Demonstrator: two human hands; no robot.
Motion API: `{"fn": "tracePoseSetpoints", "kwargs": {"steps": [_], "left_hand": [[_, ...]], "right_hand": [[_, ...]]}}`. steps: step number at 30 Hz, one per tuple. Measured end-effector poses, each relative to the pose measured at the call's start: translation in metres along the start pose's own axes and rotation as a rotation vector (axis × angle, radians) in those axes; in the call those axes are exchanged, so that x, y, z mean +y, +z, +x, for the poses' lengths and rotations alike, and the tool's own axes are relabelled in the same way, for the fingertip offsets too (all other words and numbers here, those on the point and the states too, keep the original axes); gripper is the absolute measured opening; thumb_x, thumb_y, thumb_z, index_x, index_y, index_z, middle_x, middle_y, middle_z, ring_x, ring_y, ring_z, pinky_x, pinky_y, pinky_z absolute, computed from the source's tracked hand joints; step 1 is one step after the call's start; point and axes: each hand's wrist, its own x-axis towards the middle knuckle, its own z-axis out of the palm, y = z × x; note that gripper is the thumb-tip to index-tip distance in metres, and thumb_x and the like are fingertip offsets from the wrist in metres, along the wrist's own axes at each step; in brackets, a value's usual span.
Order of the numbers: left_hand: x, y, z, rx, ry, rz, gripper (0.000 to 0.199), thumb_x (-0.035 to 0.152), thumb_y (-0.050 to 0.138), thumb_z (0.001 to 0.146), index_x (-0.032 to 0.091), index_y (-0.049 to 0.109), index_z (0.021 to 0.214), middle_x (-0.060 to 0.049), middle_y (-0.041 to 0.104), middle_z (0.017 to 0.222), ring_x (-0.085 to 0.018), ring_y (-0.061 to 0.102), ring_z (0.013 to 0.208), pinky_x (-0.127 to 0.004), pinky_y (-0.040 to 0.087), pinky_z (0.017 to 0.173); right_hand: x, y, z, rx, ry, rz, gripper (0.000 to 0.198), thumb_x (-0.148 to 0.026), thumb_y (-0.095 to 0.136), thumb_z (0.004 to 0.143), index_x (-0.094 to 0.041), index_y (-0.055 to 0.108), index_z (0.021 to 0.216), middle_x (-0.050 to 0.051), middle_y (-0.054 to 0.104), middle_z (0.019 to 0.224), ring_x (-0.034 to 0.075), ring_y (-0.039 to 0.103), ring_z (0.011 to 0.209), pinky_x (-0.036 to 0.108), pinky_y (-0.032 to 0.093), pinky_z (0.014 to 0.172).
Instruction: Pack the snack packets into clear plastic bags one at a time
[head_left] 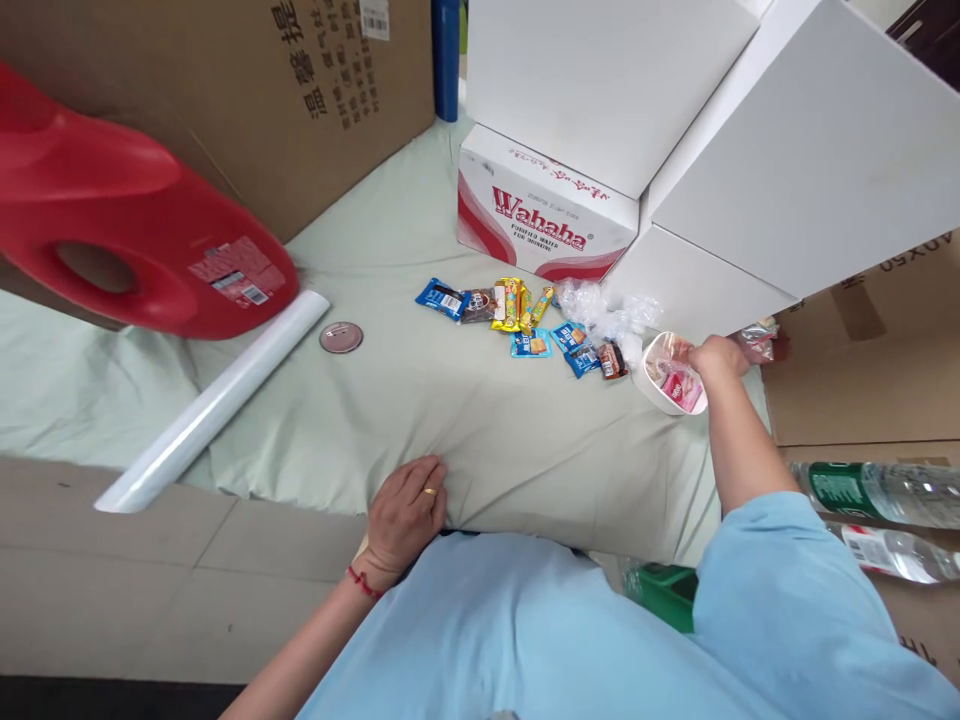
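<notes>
My left hand (409, 510) lies on the pale green cloth near its front edge, fingers extended, with nothing in it. At the right, my right hand (718, 358) is closed at the rim of a small white tub (651, 392), its fingertips largely hidden. Inside the tub are pink packets (682, 388) and clear plastic. Just beyond that hand lies a clear bag with reddish contents (759, 340). To the left of the tub are a brown snack packet (611, 360), blue packets (581, 358), yellow packets (510, 303), and crumpled clear plastic (611, 308).
A red detergent jug (150, 220), a white roll (217, 405) and a round pinkish tin (341, 337) are on the left. A Wahaba water box (544, 215) and white boxes (810, 150) stand behind. Plastic bottles (885, 492) lie at right.
</notes>
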Motion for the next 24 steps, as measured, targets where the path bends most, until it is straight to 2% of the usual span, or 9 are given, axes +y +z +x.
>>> {"fn": "tracePoseSetpoints", "kwargs": {"steps": [2, 4, 7, 9, 11, 13, 15, 20, 24], "left_hand": [[0.000, 0.002, -0.002, -0.006, -0.010, -0.026, 0.033, 0.008, 0.061, 0.089, 0.022, 0.069, 0.118, -0.010, 0.078, 0.114, -0.025, 0.074, 0.104, -0.040, 0.058, 0.093], [-0.001, 0.003, -0.004, -0.008, -0.030, -0.057, 0.033, 0.008, 0.061, 0.089, 0.023, 0.071, 0.117, -0.010, 0.078, 0.115, -0.026, 0.073, 0.105, -0.041, 0.058, 0.094], [0.000, 0.003, -0.005, -0.009, -0.059, -0.086, 0.033, 0.008, 0.060, 0.089, 0.023, 0.072, 0.115, -0.010, 0.078, 0.115, -0.026, 0.073, 0.105, -0.041, 0.058, 0.094], [0.000, 0.002, -0.003, -0.011, -0.053, -0.073, 0.032, 0.007, 0.060, 0.089, 0.022, 0.072, 0.115, -0.010, 0.078, 0.114, -0.026, 0.073, 0.105, -0.041, 0.058, 0.094], [0.001, 0.000, -0.002, -0.014, -0.033, -0.045, 0.032, 0.006, 0.059, 0.089, 0.021, 0.071, 0.115, -0.011, 0.078, 0.114, -0.026, 0.072, 0.105, -0.041, 0.058, 0.094], [0.002, -0.001, 0.000, -0.016, -0.020, -0.020, 0.031, 0.006, 0.059, 0.090, 0.019, 0.071, 0.114, -0.011, 0.078, 0.113, -0.026, 0.072, 0.104, -0.041, 0.059, 0.093], [0.002, -0.001, 0.000, -0.019, -0.023, -0.009, 0.029, 0.006, 0.058, 0.090, 0.019, 0.072, 0.113, -0.011, 0.078, 0.113, -0.026, 0.072, 0.104, -0.041, 0.059, 0.093], [0.001, 0.003, -0.007, -0.057, -0.070, -0.078, 0.029, 0.008, 0.057, 0.091, 0.020, 0.074, 0.112, -0.012, 0.078, 0.117, -0.026, 0.072, 0.108, -0.042, 0.059, 0.096], [-0.001, 0.007, -0.012, -0.079, -0.118, -0.151, 0.031, 0.011, 0.057, 0.091, 0.022, 0.075, 0.114, -0.013, 0.078, 0.117, -0.027, 0.073, 0.110, -0.044, 0.059, 0.096]], "right_hand": [[-0.025, 0.003, -0.013, 0.071, -0.144, 0.075, 0.008, -0.016, 0.075, 0.084, -0.015, 0.073, 0.091, 0.024, 0.067, 0.121, 0.032, 0.063, 0.121, 0.044, 0.052, 0.094], [-0.061, 0.018, -0.033, 0.039, -0.413, 0.052, 0.014, -0.019, 0.065, 0.091, -0.018, 0.076, 0.100, 0.017, 0.073, 0.114, 0.028, 0.066, 0.111, 0.044, 0.051, 0.099], [-0.129, 0.055, -0.076, -0.265, -0.849, 0.141, 0.025, -0.025, 0.058, 0.095, -0.020, 0.079, 0.108, 0.010, 0.077, 0.106, 0.027, 0.068, 0.103, 0.043, 0.052, 0.103], [-0.171, 0.082, -0.105, -0.342, -1.082, 0.153, 0.039, -0.028, 0.059, 0.096, -0.017, 0.073, 0.131, 0.014, 0.072, 0.131, 0.031, 0.063, 0.123, 0.047, 0.046, 0.112], [-0.204, 0.107, -0.128, -0.350, -1.210, 0.110, 0.058, -0.031, 0.063, 0.096, -0.013, 0.059, 0.151, 0.018, 0.055, 0.157, 0.036, 0.048, 0.144, 0.052, 0.036, 0.123], [-0.222, 0.125, -0.145, -0.377, -1.254, 0.025, 0.068, -0.032, 0.067, 0.095, -0.012, 0.051, 0.158, 0.019, 0.041, 0.168, 0.039, 0.032, 0.155, 0.057, 0.027, 0.127], [-0.225, 0.136, -0.155, -0.419, -1.244, -0.056, 0.069, -0.029, 0.068, 0.094, -0.013, 0.049, 0.159, 0.019, 0.034, 0.172, 0.042, 0.029, 0.157, 0.060, 0.025, 0.127], [-0.189, 0.136, -0.154, -0.367, -1.179, 0.003, 0.057, -0.018, 0.055, 0.095, -0.010, 0.056, 0.151, 0.021, 0.038, 0.169, 0.039, 0.042, 0.149, 0.057, 0.034, 0.123], [-0.150, 0.126, -0.144, -0.245, -1.035, 0.191, 0.048, -0.023, 0.044, 0.100, -0.014, 0.063, 0.143, 0.019, 0.050, 0.160, 0.034, 0.049, 0.144, 0.054, 0.039, 0.121]]}}
